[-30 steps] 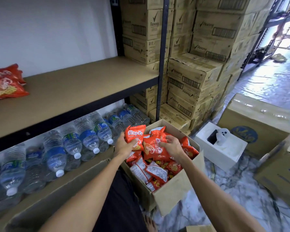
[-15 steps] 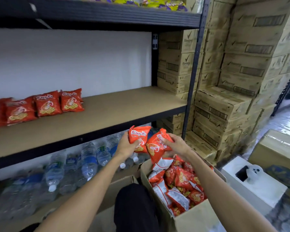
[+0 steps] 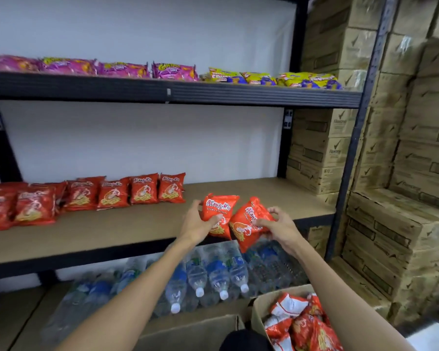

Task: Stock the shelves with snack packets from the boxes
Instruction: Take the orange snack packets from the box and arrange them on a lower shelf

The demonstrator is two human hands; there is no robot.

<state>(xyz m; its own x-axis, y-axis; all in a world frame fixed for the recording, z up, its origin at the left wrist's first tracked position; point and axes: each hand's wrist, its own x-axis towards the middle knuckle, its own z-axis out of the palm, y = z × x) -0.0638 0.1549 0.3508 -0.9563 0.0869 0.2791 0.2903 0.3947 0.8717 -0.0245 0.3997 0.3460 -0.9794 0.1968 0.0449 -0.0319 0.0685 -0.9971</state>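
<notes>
Left hand (image 3: 197,225) grips one red packet (image 3: 219,209), right hand (image 3: 280,230) a second; both lifted from box (image 3: 260,312) to shelf (image 3: 137,224) front.

**Two in hand, more on the shelves**

Two hands, two red packets: the left hand (image 3: 195,225) grips the left packet (image 3: 219,206), the right hand (image 3: 279,228) the right packet (image 3: 246,224). Left of the grip, the row of red packets (image 3: 113,195) shows at least six (its far end is too blurred to count). Above the grip lie four pink packets (image 3: 123,69) and about three yellow packets (image 3: 259,78). Below it, four white caps (image 3: 199,291) show among the water bottles (image 3: 217,272), and two cardboard boxes (image 3: 259,312) stand lower still.
</notes>
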